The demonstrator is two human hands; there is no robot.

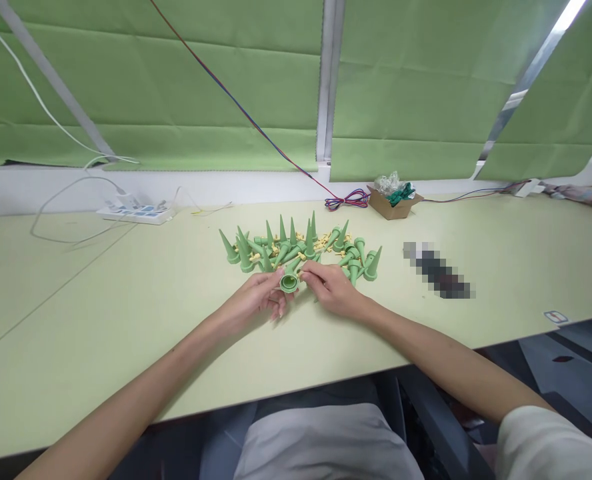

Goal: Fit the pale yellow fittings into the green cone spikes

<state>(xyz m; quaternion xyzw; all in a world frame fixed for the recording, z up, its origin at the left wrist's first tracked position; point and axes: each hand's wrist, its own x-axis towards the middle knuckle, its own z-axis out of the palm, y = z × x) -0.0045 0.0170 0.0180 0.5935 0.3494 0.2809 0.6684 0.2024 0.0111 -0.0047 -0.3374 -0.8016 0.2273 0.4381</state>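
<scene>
- Green blinds hang behind a pale table.
- Left hand holds a green cone over it.
- Right hand is beside its rim — gripping anything? I can't tell.
- Cone looks light, stiff, maybe slippery — hold the wide rim.

You wear the one camera on your head, so it looks forward and steeply down across the table from its near side. Your pale shirt sits closest, at the near edge of the view; your left hand and right hand come near the centre, at arm's reach from the lens. The wide view takes in the tabletop to left and right, and ends at the green blinds on the far side.
</scene>
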